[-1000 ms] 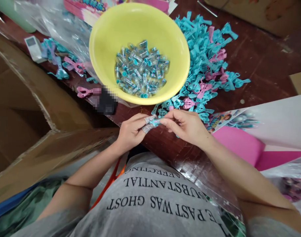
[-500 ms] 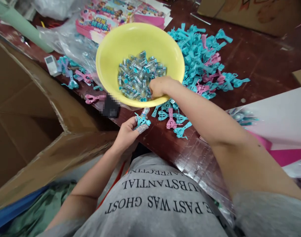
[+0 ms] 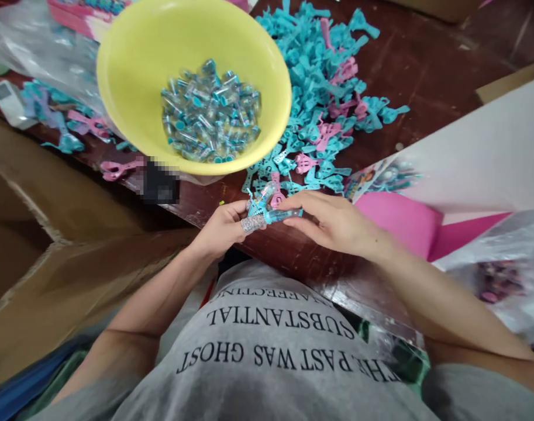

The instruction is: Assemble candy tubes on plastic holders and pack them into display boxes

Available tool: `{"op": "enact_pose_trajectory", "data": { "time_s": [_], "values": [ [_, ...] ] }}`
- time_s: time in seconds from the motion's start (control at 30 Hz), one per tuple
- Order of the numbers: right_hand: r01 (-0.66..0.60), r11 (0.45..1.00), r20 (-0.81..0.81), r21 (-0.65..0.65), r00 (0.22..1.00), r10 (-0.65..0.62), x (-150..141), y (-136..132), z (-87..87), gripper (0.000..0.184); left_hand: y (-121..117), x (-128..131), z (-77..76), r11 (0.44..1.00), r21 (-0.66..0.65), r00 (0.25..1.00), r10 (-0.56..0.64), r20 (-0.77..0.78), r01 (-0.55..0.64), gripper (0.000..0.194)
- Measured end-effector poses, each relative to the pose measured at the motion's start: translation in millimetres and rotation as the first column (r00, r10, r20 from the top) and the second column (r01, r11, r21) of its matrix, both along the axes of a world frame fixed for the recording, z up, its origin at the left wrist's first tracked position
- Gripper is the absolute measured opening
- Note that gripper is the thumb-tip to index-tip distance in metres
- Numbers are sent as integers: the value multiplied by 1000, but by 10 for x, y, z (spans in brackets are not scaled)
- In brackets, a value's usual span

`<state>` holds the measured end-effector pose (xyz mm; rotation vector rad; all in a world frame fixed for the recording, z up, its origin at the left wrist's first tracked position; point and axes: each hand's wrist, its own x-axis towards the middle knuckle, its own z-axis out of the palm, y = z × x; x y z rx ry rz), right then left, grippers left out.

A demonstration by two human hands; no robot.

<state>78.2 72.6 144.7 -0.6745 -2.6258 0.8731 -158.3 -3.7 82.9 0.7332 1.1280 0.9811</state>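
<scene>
My left hand (image 3: 220, 231) is closed on a blue plastic piece (image 3: 258, 203), which has a clear tube standing up from it. Grey speckled tape wraps the left thumb. Between the thumb and fingers of my right hand (image 3: 341, 225) is a clear tube with blue on it (image 3: 285, 216), its left end against the blue piece. Just beyond both hands stands a yellow bowl (image 3: 278, 82) with many small clear, blue-capped tubes (image 3: 209, 120) inside. A heap of blue and pink plastic pieces (image 3: 310, 88) lies to the right of the bowl.
Loose blue, purple and pink pieces (image 3: 65, 123) lie left of the bowl, near a white device (image 3: 12, 104) and a blurred black object (image 3: 159, 184). A white and pink box (image 3: 398, 222) stands at right beside a plastic bag (image 3: 507, 275). Cardboard (image 3: 73, 280) borders the table's left edge.
My right hand has come out of the bowl with a tube and met the left hand at the blue piece. The view has shifted, so the bowl sits further left and higher.
</scene>
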Motion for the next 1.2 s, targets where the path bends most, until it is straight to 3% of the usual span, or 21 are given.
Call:
{"op": "enact_pose_trajectory", "data": {
  "time_s": [0.17, 0.23, 0.33, 0.4, 0.47, 0.53, 0.63, 0.73, 0.8, 0.93, 0.97, 1.03, 1.1, 1.13, 1.2],
  "values": [
    [76, 989, 25, 130, 997, -80, 219, -122, -67, 27, 63, 194, 155, 986, 132, 989, -84, -125, 101, 43],
    [115, 985, 15, 125, 993, -118, 274, -172, -77, 27, 50, 243, 169, 973, 191, 972, -86, -218, 129, 43],
    [195, 973, -43, -120, 979, -201, 348, -234, -124, 30, 22, 308, 133, 926, 330, 922, -47, -383, 185, 31],
    [254, 886, 6, -388, 962, -273, 432, -269, -139, 47, 26, 357, 101, 873, 411, 879, -42, -475, 263, 21],
    [316, 794, 79, -520, 943, -324, 565, -306, -113, 61, 69, 421, 87, 849, 418, 864, -83, -496, 322, 18],
    [366, 828, 72, -425, 926, -372, 735, -351, -55, 57, 148, 505, 97, 877, 344, 887, -170, -430, 335, 21],
    [371, 928, 22, -30, 929, -370, 977, -432, 21, 48, 289, 673, 148, 907, 181, 903, -321, -285, 380, 26],
    [321, 924, 54, 207, 939, -338, 1140, -503, 22, 29, 385, 863, 206, 880, 102, 875, -436, -212, 464, 24],
    [334, 913, 48, 233, 934, -354, 1228, -529, 5, 31, 410, 977, 229, 865, 81, 860, -473, -192, 495, 21],
    [379, 881, 40, 282, 913, -406, 1416, -525, 16, 62, 401, 1169, 227, 826, -32, 822, -563, -93, 562, 18],
    [359, 887, 59, 292, 918, -391, 1461, -512, 27, 63, 395, 1219, 219, 806, -69, 804, -592, -55, 588, 19],
    [257, 928, 102, 270, 951, -293, 1543, -474, 54, 47, 386, 1315, 193, 757, -111, 762, -647, 9, 644, 24],
    [159, 966, 104, 205, 978, -183, 1630, -425, 96, 35, 392, 1386, 157, 749, -64, 751, -661, 6, 659, 39],
    [161, 972, 87, 173, 980, -178, 1681, -396, 124, 33, 408, 1405, 138, 775, 4, 774, -632, -40, 632, 47],
    [299, 941, 62, 157, 948, -311, 1792, -324, 189, 34, 490, 1416, 105, 845, 203, 866, -457, -204, 494, 61]
  ]
}}
